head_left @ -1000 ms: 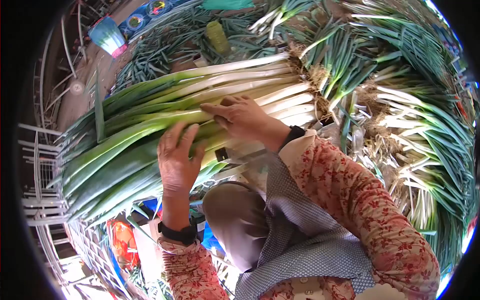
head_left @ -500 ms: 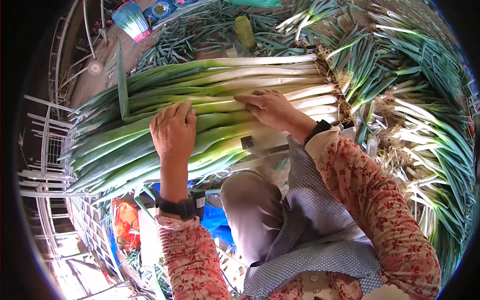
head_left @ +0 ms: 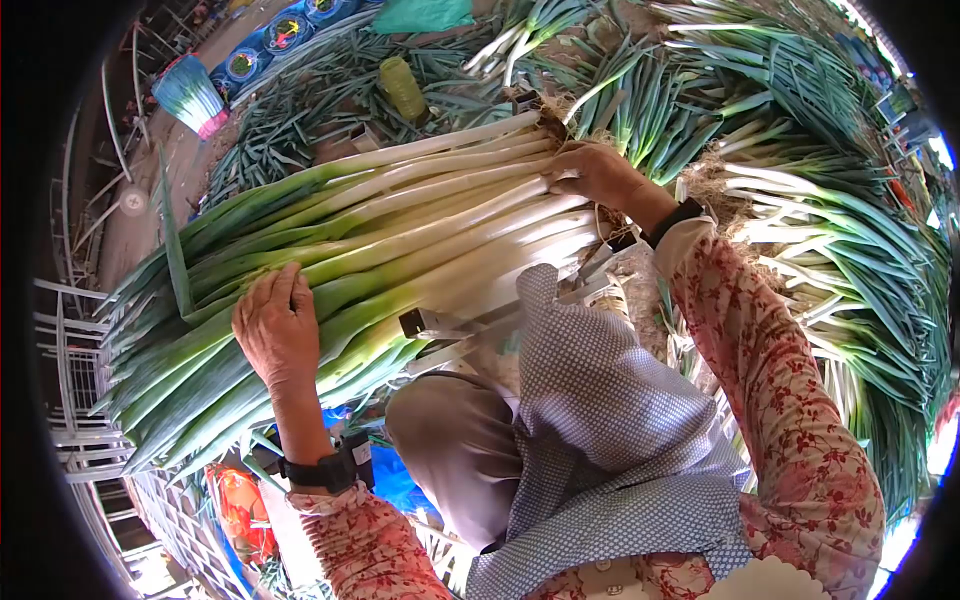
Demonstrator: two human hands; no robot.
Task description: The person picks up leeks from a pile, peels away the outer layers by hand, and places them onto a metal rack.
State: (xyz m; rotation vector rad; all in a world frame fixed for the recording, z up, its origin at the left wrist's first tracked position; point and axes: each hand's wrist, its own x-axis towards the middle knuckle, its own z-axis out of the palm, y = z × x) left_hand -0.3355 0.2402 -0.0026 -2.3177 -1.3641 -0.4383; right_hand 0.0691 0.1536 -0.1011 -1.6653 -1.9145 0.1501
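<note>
A wide layer of long leeks (head_left: 420, 220) lies side by side in front of me, green leaves to the left and white stems to the right. My left hand (head_left: 277, 325) rests on the green part, palm down with its fingers bent slightly and apart. At the root end, my right hand (head_left: 600, 180) is closed round the white end of a leek, thumb and fingers pinched together. Brown roots (head_left: 553, 125) show just beyond its fingertips. Under the leeks, a metal bracket (head_left: 425, 322) sticks out at the near edge.
More leeks (head_left: 850, 240) are heaped on the right, with loose leaves (head_left: 290, 135) behind. A yellow-green bottle-like item (head_left: 402, 88) stands at the back. White metal racks (head_left: 75, 370) line the left; an orange bag (head_left: 243, 510) lies near my left forearm.
My right hand has moved right along the stems to the root end and closed on a leek. The view has shifted, and my left hand stays on the leaves.
</note>
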